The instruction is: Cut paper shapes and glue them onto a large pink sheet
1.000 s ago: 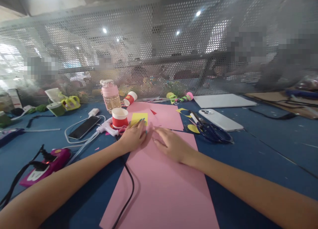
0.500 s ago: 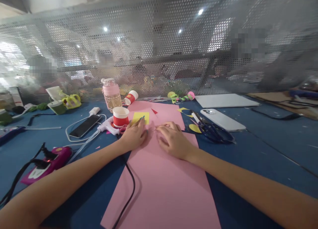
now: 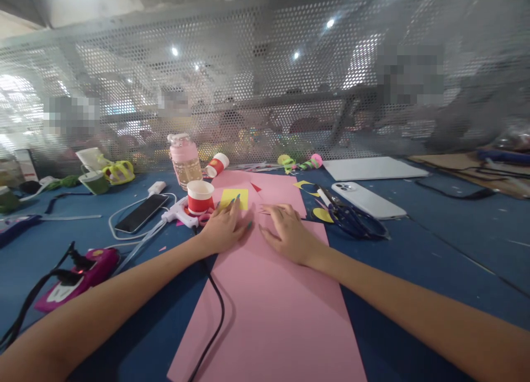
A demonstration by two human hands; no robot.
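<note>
A large pink sheet of paper (image 3: 273,321) lies on the blue table before me, and a second pink sheet (image 3: 281,191) lies beyond it. My left hand (image 3: 223,228) rests flat at the left edge of the near sheet, fingers stretched out. Its fingertips touch a yellow paper square (image 3: 242,199). My right hand (image 3: 290,233) lies on the pink paper with its fingers spread and nothing in it. Beside my left hand stand a red and white paper cup (image 3: 200,201) and a white glue gun (image 3: 180,212). A small red paper triangle (image 3: 255,187) sits on the far sheet.
Blue-handled scissors (image 3: 358,222), a white phone (image 3: 368,201) and yellow paper scraps (image 3: 322,214) lie to the right. A pink bottle (image 3: 185,162), a black phone (image 3: 141,213) and a magenta power strip (image 3: 97,263) are on the left. A black cord (image 3: 221,310) crosses the near sheet.
My hands have opened out: the left thumb has spread away from the fingers, and the right fingers have straightened and parted. Both hands remain in nearly the same place.
</note>
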